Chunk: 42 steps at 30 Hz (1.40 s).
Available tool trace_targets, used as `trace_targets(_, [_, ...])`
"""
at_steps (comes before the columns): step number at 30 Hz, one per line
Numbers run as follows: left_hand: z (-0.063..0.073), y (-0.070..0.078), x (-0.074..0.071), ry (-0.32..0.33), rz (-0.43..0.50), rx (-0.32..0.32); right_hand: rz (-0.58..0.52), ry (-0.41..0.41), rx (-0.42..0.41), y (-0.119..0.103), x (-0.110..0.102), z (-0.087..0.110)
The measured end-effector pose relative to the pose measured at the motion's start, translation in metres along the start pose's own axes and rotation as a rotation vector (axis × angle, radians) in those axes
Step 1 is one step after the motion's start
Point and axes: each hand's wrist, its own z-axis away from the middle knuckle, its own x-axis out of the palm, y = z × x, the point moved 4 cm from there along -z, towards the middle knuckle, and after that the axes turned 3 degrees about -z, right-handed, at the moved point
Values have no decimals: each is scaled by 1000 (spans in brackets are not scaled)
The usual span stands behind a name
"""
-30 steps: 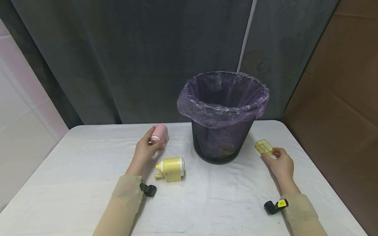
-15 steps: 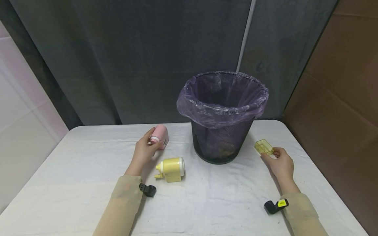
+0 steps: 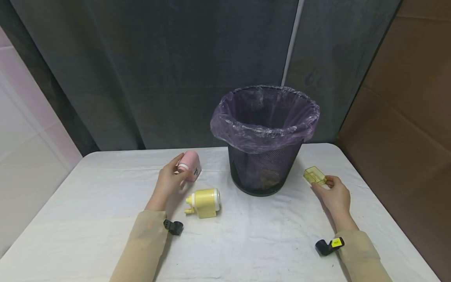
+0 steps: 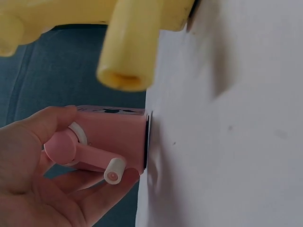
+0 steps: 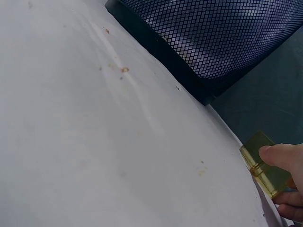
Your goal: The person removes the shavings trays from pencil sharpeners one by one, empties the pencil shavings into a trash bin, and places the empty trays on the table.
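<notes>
While the left hand (image 3: 168, 181) curls round a pink sharpener (image 3: 190, 165) on the counter (image 3: 253, 243), the right hand (image 3: 335, 197) pinches a small yellow tray (image 3: 314, 175) beside the mesh bin (image 3: 264, 156); a yellow sharpener (image 3: 204, 202) lies between.

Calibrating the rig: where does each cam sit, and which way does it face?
Head: above the table, looking forward and down at the bin; both forearms, left hand and right hand show.
Left wrist: low by the table, facing the pink sharpener; left fingers grip it.
Right wrist: low over the table, facing the bin's mesh; right fingers pinch the yellow tray.
Shared: head and left wrist both show the pink sharpener and the yellow sharpener.
</notes>
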Motion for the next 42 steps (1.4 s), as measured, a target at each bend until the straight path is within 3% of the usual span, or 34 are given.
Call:
trace_targets(15, [5, 14, -20, -6, -17, 71, 28, -20, -11, -2, 0, -3])
trace_targets(25, [15, 32, -33, -28, -32, 78, 51, -85, 5, -5, -3, -3])
trace_targets(32, [19, 37, -37, -58, -25, 85, 56, -129, 17, -10, -7, -1])
trace_targets(42, [26, 48, -40, -89, -22, 116, 30, -116, 22, -12, -12, -3])
